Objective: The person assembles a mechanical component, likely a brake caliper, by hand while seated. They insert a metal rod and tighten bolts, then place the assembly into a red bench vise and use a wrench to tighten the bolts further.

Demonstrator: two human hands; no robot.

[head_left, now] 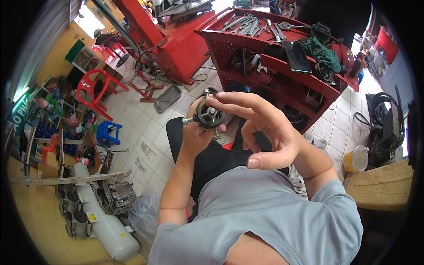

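The left hand [194, 132] is clamped on a round metal part [208, 115], held up in the air above the lap. The right hand [260, 132] has loose fingers, its tips touching the part's top. The small pins could slip out and fall to the tiled floor [150, 132].

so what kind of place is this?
Most likely a mechanic's repair workshop. A red tool cart is loaded with wrenches, a white air tank lies on the floor, and the left hand holds a round metal part while the right hand fingers it.
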